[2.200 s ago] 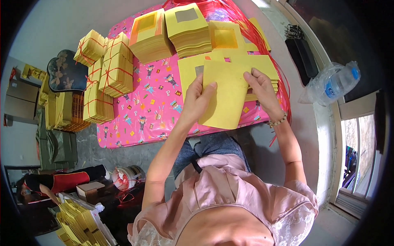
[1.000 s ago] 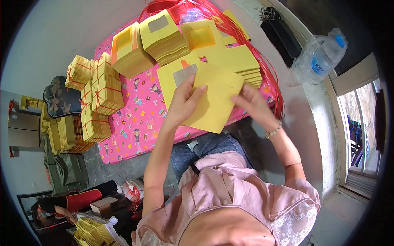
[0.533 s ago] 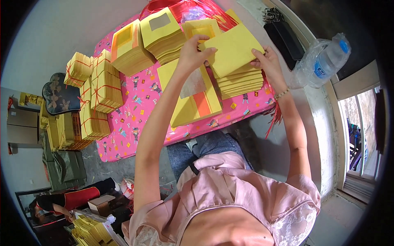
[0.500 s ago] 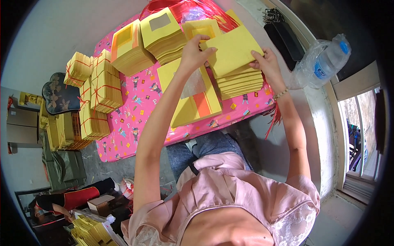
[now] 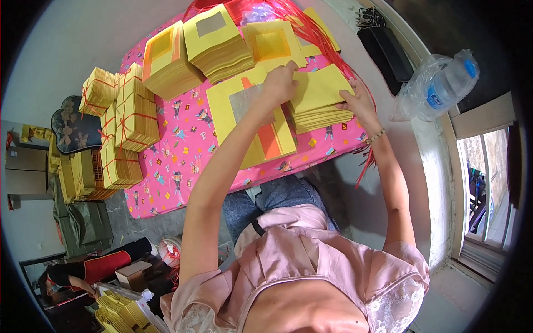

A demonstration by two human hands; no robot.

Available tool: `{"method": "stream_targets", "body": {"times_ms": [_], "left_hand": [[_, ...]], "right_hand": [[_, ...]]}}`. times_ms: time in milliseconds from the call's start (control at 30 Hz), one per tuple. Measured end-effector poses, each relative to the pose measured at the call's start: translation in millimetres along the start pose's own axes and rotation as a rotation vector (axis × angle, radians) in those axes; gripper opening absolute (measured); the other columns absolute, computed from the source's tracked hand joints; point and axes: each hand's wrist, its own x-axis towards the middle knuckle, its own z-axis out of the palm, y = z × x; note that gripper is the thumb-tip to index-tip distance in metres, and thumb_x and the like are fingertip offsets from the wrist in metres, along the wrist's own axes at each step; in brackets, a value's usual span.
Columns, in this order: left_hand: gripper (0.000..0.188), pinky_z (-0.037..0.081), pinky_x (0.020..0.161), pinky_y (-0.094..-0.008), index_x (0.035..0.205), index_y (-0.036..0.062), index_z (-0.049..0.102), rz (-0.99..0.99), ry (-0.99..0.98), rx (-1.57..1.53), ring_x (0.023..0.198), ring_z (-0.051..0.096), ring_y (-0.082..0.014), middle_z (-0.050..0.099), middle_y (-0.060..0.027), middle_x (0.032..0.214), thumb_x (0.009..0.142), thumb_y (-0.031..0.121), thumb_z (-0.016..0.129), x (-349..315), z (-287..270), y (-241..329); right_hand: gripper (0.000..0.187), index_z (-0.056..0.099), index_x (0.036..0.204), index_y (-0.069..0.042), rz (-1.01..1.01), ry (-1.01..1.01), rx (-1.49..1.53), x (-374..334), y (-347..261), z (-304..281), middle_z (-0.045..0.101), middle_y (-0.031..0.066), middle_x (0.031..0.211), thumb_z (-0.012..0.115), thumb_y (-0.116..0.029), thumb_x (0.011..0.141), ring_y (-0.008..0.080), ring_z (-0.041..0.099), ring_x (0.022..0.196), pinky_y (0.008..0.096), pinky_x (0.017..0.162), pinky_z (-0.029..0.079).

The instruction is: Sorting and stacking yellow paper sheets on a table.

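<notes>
A low stack of folded yellow paper [image 5: 322, 91] sits near the right end of the pink table, its layers showing at the front edge. My left hand [image 5: 279, 86] is closed at the stack's left edge, fingertips bent over its upper corner. On the opposite side my right hand [image 5: 360, 104] grips the edge, thumb on top and the other fingers partly hidden behind. Under my left forearm lie flat yellow sheets [image 5: 230, 111] with a silver patch and an orange strip. Just beyond is a yellow pile with a gold square [image 5: 272, 44].
Tall yellow paper stacks [image 5: 219, 47] stand at the back of the pink patterned table cover [image 5: 183, 130]. Bundles tied with red string [image 5: 136, 125] sit at left. Red strands [image 5: 319, 41] trail behind my right hand. A wrapped bottle [image 5: 438, 91] stands right. Another person [image 5: 105, 266] bends at lower left.
The yellow paper held between my hands has come down onto the stack and lies flatter. My left hand has moved slightly right and down, its fingers now more curled.
</notes>
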Motion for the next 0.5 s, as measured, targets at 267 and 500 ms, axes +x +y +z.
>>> {"method": "stream_targets", "body": {"times_ms": [267,500], "left_hand": [[0.043,0.053,0.086,-0.0467,0.118,0.0040,0.057,-0.019,-0.044,0.138,0.098,0.067,-0.0385,0.068,-0.0218,0.102,0.080,0.012,0.072,-5,8,6],[0.042,0.054,0.085,-0.0464,0.115,-0.0001,0.058,-0.005,-0.026,0.167,0.096,0.068,-0.0378,0.069,-0.0224,0.103,0.077,0.011,0.073,0,9,10]], "right_hand": [[0.045,0.052,0.120,-0.001,-0.541,0.216,-1.208,-35,-40,17,0.060,0.0184,0.118,0.072,-0.022,0.086,0.0372,0.057,0.113,0.0461,0.090,0.048],[0.064,0.046,0.141,-0.001,-0.804,0.074,-1.363,-14,-22,59,0.045,0.0217,0.144,0.057,-0.045,0.095,0.0413,0.039,0.136,0.0555,0.111,0.031]]}}
